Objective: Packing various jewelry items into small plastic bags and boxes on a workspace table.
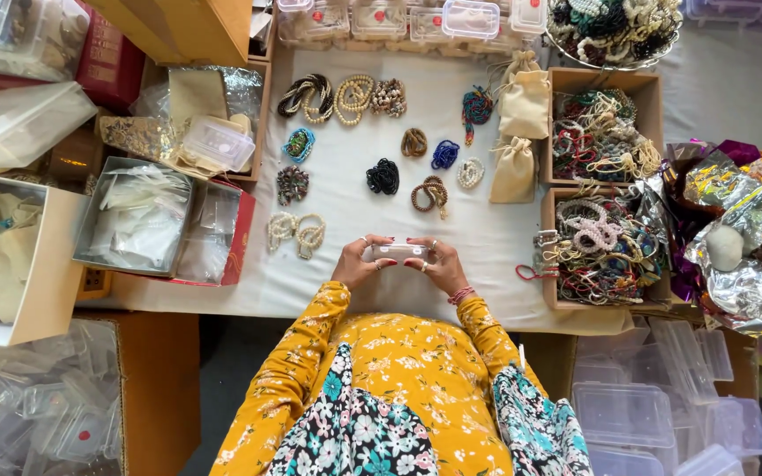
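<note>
Both hands grip small clear box [399, 252] at near bench [354, 189] edge: left hand [360, 261] on left end, right hand [431, 262] on right end. Risk: fingertip-only hold, box may slip off edge onto lap; bracelets [296, 233] near, sleeve could sweep them.

Left hand [359, 263] and right hand [437, 263] together, fingers curled, yellow-sleeved arms forward

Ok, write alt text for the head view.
Seen from above, a person's left hand and right hand hold a small clear plastic box over a white table spread with beaded bracelets, beige drawstring pouches and cardboard boxes of jewellery.
</note>
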